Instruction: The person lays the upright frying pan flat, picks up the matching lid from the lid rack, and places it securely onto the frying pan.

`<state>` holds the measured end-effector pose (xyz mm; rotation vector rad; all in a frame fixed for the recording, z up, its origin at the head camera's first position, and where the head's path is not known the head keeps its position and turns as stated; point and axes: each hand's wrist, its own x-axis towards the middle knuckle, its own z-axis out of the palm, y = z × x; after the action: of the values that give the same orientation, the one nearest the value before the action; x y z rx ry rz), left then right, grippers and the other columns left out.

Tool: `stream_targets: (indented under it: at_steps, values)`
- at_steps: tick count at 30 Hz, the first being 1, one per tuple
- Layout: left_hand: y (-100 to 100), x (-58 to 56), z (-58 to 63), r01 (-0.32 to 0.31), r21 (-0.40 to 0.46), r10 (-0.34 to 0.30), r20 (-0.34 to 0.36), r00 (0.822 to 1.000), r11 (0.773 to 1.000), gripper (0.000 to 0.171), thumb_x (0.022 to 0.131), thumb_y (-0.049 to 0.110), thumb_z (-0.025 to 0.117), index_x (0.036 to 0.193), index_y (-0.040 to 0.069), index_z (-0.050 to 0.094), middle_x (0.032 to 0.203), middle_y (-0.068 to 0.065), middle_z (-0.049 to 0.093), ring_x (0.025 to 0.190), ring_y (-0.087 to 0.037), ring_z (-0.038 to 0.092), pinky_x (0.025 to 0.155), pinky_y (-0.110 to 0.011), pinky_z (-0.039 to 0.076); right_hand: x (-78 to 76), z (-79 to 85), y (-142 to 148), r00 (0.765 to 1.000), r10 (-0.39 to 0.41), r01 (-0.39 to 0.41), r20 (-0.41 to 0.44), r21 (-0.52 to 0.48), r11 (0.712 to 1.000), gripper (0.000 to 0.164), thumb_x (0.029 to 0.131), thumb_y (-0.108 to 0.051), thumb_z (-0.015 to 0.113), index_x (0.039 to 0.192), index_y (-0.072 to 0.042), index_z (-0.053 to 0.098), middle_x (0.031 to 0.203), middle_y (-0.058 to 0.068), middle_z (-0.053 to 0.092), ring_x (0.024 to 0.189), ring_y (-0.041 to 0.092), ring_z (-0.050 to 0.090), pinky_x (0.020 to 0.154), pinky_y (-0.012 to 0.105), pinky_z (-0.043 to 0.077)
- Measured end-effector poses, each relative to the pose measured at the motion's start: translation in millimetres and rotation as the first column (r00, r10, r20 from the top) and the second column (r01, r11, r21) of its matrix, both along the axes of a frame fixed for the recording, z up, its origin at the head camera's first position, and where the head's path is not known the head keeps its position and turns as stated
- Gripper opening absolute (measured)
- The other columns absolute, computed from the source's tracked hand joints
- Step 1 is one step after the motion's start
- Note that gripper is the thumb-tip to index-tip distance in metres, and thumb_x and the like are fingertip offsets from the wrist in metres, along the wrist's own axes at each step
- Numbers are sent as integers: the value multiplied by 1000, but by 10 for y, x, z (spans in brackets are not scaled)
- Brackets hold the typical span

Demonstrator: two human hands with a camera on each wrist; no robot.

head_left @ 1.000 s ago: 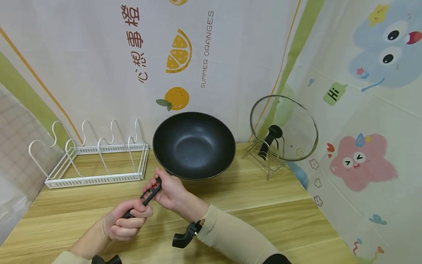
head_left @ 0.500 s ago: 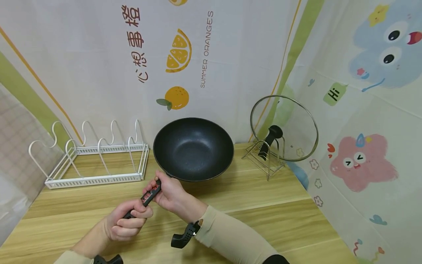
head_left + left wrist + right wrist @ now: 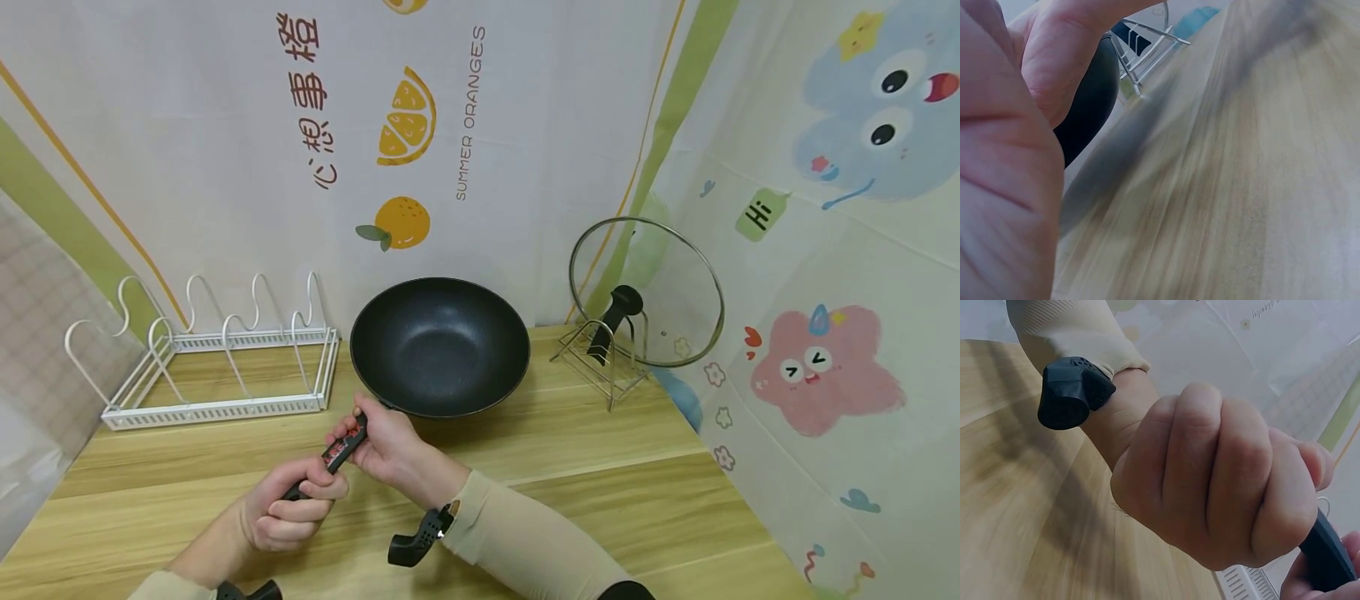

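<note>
A black wok [image 3: 441,346] is in the middle of the head view, its inside facing the camera and a shadow on the wood below it. Its dark handle [image 3: 341,450], printed in red, slants toward the person. The left hand [image 3: 288,504] grips the handle's end with curled fingers; in the right wrist view the left fist [image 3: 1216,481] appears up close. Nearer the bowl, the right hand [image 3: 390,437] also holds the handle. Only part of the wok [image 3: 1094,100] shows behind skin in the left wrist view. Whether the wok's base touches the table cannot be seen.
A white metal rack [image 3: 217,408] with curved dividers stands left of the wok. At right, a glass lid [image 3: 678,283] with a black knob leans in a small wire stand [image 3: 611,375]. Printed curtains [image 3: 555,208] hang behind the wooden table [image 3: 600,500].
The wok has come down a little, and its far rim has dropped more than its near rim. Both hands keep their grip on the handle, nearly in place. Rack and lid stay put.
</note>
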<state>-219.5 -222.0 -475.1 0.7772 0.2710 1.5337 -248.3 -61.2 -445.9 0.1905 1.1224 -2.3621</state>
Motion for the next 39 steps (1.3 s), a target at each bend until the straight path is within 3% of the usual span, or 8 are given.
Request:
stream_targets:
  at_steps: [9,39]
  values:
    - [-5,-7,-65,5,2,-5,-13,1000,1000,33,113,26,31,81,20,25,49,9,25,26,-5,20,24,-22,18,-8,-71,-23,999,-32,32,40,7,999,36,117,-25,51,81,-18,50,75,-3,52,74,11,57,82,30,61]
    - [-20,11,-173,-18,-9,19,30,999,1000,32,112,25,32,81,20,26,51,11,27,30,-2,23,25,-21,17,14,-149,-21,998,-32,31,53,15,999,34,118,-24,48,84,-17,50,77,-3,52,74,10,55,87,32,60]
